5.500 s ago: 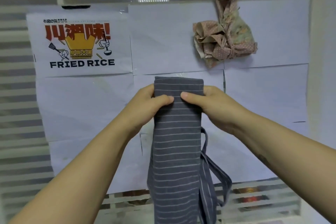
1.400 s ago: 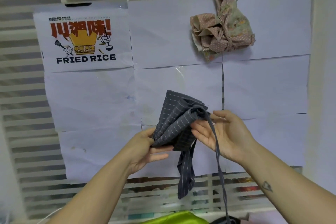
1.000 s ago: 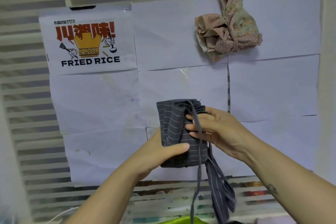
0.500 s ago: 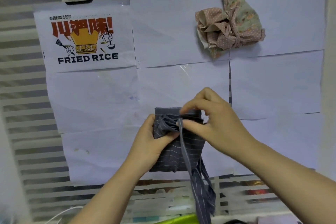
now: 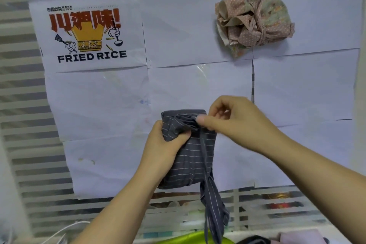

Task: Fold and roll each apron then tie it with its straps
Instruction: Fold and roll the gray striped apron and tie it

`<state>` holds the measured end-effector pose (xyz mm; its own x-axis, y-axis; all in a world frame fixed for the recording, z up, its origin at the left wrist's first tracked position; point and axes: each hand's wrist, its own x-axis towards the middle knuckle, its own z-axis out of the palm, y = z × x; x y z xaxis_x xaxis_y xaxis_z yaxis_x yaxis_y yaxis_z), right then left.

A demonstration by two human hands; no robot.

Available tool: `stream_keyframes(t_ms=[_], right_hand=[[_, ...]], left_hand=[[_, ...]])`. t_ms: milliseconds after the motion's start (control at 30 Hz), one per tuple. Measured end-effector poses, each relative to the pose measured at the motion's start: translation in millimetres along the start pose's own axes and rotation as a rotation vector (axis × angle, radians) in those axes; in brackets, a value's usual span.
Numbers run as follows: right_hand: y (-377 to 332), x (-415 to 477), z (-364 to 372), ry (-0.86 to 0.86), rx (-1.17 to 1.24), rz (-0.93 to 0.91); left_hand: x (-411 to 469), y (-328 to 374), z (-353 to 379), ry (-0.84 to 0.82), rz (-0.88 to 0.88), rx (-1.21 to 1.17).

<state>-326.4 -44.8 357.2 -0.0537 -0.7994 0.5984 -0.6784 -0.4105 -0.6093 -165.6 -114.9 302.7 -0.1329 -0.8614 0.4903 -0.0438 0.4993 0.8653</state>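
Observation:
A grey apron with thin white stripes (image 5: 190, 160) is rolled into an upright bundle and held in the air before the wall. My left hand (image 5: 164, 144) grips the bundle from the left, thumb across its front. My right hand (image 5: 235, 123) pinches a strap (image 5: 204, 156) at the roll's top right edge. The strap runs down the front of the roll. More straps and a loose end (image 5: 213, 212) hang below the bundle.
A pink dotted and floral apron bundle (image 5: 255, 24), tied with its own straps, hangs on the wall at upper right. White paper sheets and a "FRIED RICE" poster (image 5: 89, 35) cover a slatted wall. Green cloth (image 5: 190, 238) and other fabric lie at the bottom edge.
The long hanging apron was rolled up into a short bundle. My right hand then took a strap and brought it up over the front of the roll to its top.

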Motion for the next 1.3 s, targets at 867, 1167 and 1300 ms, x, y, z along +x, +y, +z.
stream_keyframes(t_ms=[867,1167,1300], right_hand=[[35,-58,80,-0.393,0.879,0.5],[94,-65,94,-0.181,0.883,0.525],[93,-48,61,-0.208,0.671,0.341]], left_hand=[[15,-12,27,0.338,-0.391,-0.787],[-1,20,8,-0.096,-0.511,-0.909],[-2,21,-13,-0.278,-0.495,-0.754]])
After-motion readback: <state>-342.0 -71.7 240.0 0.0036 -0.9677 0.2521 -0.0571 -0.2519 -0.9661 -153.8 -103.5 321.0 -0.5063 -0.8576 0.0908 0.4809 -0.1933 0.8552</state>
